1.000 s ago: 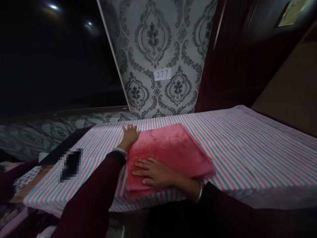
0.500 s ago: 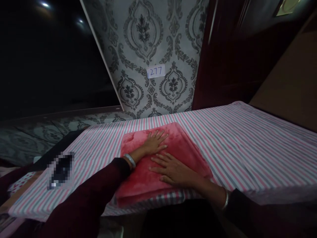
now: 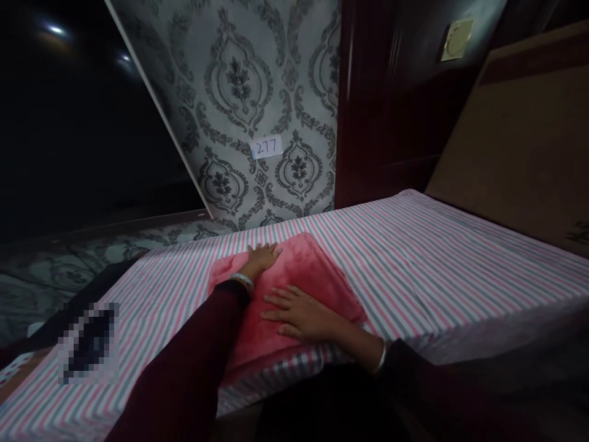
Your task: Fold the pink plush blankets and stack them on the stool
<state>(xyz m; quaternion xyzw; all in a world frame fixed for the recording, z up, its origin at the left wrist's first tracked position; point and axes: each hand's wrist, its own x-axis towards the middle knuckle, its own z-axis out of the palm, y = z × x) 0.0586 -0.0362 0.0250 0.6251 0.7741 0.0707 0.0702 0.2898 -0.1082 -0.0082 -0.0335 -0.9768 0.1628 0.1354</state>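
A folded, plush red-pink blanket (image 3: 317, 276) lies near the front edge of a surface under a striped cloth (image 3: 414, 264). My left hand (image 3: 262, 258) rests flat near the blanket's far edge, its fingers spread and pointing away from me. Closer to the front, my right hand (image 3: 301, 316) lies palm down on the middle of the blanket, fingers apart and pointing left. Neither hand grips anything. My left forearm covers part of the blanket's left side.
A blurred-out dark object (image 3: 89, 344) lies on the cloth at left. Behind stand a large dark screen (image 3: 92, 135), patterned wallpaper with a paper label (image 3: 267, 147) reading 277, and a dark red glossy panel (image 3: 381, 123). A brown cardboard sheet (image 3: 519, 141) leans at right.
My left hand has slid forward to the blanket's far edge, away from the right hand. The right hand stays about where it was on the blanket. The view has turned slightly right.
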